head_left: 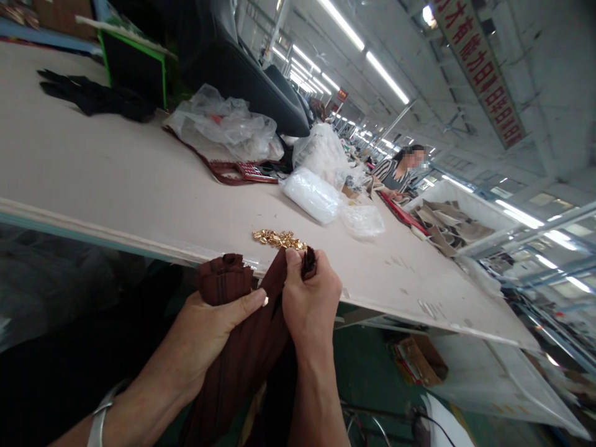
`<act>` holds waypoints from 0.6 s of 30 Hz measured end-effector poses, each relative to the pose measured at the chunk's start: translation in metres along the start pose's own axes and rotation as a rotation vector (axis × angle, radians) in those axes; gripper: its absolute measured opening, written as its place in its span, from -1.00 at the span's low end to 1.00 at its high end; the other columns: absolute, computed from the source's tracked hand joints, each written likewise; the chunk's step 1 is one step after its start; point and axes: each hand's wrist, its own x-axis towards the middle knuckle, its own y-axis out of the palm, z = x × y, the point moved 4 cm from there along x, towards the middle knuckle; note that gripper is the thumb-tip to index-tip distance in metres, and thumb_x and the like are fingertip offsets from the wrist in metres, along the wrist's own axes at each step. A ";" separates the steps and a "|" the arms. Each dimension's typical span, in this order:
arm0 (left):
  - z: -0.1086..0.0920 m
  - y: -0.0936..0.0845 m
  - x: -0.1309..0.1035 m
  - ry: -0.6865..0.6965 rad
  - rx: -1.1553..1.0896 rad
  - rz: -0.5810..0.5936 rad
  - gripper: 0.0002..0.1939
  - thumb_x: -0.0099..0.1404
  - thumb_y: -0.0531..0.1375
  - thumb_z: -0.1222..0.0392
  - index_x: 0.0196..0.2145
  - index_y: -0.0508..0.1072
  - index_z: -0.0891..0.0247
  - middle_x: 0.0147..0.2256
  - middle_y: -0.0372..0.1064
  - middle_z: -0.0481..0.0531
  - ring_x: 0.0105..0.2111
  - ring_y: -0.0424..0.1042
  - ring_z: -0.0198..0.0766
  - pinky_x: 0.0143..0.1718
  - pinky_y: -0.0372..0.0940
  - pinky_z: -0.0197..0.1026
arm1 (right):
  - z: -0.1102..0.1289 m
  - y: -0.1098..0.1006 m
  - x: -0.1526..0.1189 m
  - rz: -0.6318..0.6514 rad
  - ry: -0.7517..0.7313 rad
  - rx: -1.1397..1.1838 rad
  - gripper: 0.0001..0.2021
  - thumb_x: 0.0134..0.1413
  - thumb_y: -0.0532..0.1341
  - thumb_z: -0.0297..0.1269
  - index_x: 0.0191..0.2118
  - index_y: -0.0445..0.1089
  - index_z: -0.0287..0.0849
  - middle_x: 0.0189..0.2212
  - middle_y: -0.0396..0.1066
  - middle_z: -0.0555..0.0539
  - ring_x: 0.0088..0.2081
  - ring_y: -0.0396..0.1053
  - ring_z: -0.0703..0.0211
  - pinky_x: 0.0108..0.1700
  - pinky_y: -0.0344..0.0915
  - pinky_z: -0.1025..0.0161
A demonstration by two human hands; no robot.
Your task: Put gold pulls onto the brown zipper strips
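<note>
A bundle of brown zipper tapes (226,347) hangs down in front of the table edge, with dark lines running along the strips. My left hand (200,329) is wrapped round the bundle near its top, thumb laid across it. Pinched in the fingers of my right hand (311,292) are the upper ends of some strips, folded over and pulled to the right of the rest. Just beyond my fingertips, a small heap of shiny gold metal pieces (277,238) lies on the table; they look like zipper sliders, partly hidden by my right hand.
On the table (116,167) sit clear plastic bags (223,127), a white plastic-wrapped packet (311,194), a red calculator-like device (256,172) and black cloth (93,93). A person (400,171) works farther back beside a white bin (479,214) of beige pieces. Below stands a cardboard box (421,360).
</note>
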 end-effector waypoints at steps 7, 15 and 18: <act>-0.008 0.004 -0.004 0.107 0.030 0.001 -0.65 -0.13 0.47 0.19 -0.30 0.65 0.21 -0.32 0.66 0.04 -0.23 0.60 -0.02 -0.17 0.45 -0.16 | -0.007 0.000 -0.012 0.433 0.088 0.540 -0.72 0.21 0.21 -0.11 -0.44 0.27 -0.16 -0.56 0.26 0.09 -0.49 0.22 0.29 -0.39 0.17 0.33; 0.002 -0.012 -0.008 0.149 0.142 0.016 -0.79 -0.14 0.47 0.11 -0.57 0.57 0.25 -0.62 0.50 -0.01 -0.55 0.46 -0.18 -0.45 0.36 -0.22 | -0.012 -0.004 -0.009 0.595 0.214 0.543 -0.68 0.16 0.24 -0.02 -0.42 0.27 -0.15 -0.65 0.23 0.15 -0.61 0.23 0.32 -0.51 0.15 0.36; 0.001 -0.016 -0.010 0.104 0.167 0.050 -0.76 -0.13 0.47 0.08 -0.64 0.52 0.25 -0.74 0.35 -0.08 -0.67 0.30 -0.29 -0.57 0.22 -0.29 | -0.006 -0.003 0.003 0.533 0.204 0.350 -0.69 -0.05 0.39 -0.06 -0.36 0.40 -0.20 -0.63 0.23 0.15 -0.60 0.18 0.33 -0.54 0.11 0.37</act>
